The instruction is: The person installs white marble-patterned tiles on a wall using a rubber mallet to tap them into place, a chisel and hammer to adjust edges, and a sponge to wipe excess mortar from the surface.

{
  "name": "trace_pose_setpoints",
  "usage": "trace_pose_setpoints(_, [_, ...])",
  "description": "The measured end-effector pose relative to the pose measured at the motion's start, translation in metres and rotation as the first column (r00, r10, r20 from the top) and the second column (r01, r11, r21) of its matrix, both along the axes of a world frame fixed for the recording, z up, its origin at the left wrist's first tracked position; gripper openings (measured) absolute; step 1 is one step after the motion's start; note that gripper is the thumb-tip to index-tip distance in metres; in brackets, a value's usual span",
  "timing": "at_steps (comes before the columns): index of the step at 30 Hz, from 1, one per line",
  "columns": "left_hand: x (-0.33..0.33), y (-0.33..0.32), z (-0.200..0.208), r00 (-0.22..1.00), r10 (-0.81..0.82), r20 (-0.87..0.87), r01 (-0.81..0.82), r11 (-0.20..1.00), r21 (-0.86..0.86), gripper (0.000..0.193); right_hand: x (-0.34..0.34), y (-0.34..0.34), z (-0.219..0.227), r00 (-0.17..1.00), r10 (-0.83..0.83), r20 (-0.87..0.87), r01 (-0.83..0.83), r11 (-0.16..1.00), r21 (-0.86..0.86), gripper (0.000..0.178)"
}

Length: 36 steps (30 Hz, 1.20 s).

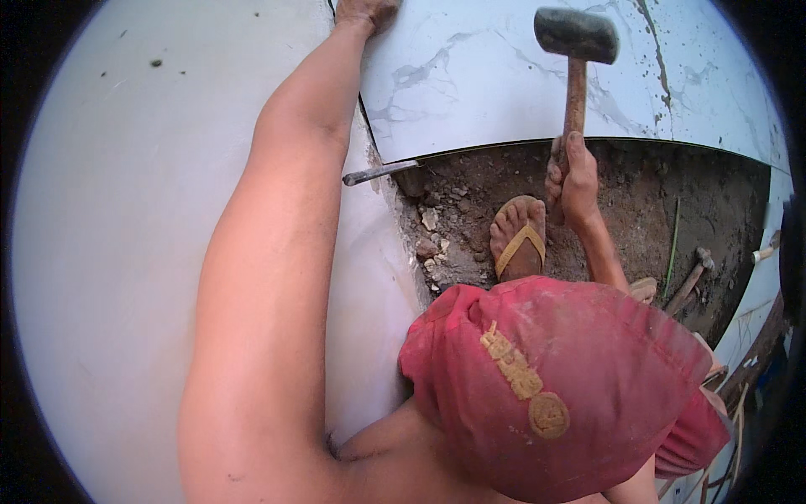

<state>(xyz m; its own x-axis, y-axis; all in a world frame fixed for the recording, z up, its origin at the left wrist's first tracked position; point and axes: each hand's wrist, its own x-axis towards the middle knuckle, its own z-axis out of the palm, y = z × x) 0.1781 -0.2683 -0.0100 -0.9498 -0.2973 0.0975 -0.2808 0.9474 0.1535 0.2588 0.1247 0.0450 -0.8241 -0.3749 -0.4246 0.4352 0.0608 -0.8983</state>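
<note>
Right Hand (577,183) Wrapped Round a Mallet (576,50)

We see the right hand closed firmly on the wooden handle, thumb along it, with the black head over a white marbled slab (470,76). The left hand (367,12) is by the seam between that slab and a plain pale slab (126,252); the upper edge crops it, so we cannot tell how its fingers are set or whether it holds anything. Near the corner, we find a metal rod (378,173) jutting from the pale slab over bare soil (634,193). A sandalled foot (519,231) stands there, and a hammer (690,282) lies to its right.
</note>
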Motion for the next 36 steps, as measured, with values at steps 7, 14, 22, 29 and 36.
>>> trace_pose_setpoints(7, [-0.037,-0.031,0.001,0.962,0.078,0.260,-0.078,0.997,-0.010,0.060,-0.073,0.014,0.090,0.860,0.232,-0.454,-0.190,0.972,0.138,0.029])
trace_pose_setpoints(14, [-0.114,0.004,0.049,0.930,-0.337,0.143,0.290,0.916,0.276,0.064,-0.136,0.163,0.167,0.443,0.799,-0.406,-0.116,0.501,0.858,0.024])
trace_pose_setpoints(22, [-0.128,0.277,0.112,0.769,-0.637,0.056,0.521,0.675,0.522,0.049,0.036,0.318,0.058,0.657,0.736,-0.163,-0.124,0.319,0.939,0.037])
trace_pose_setpoints(29, [-0.048,0.389,0.098,0.604,-0.778,0.173,0.463,0.519,0.718,0.043,0.049,0.383,-0.014,0.868,-0.125,-0.480,0.473,0.500,0.725,0.034])
trace_pose_setpoints(36, [0.041,0.447,0.059,0.562,-0.791,0.242,0.139,0.379,0.915,0.045,0.031,0.496,-0.057,0.965,-0.052,-0.257,0.262,0.135,0.956,0.057])
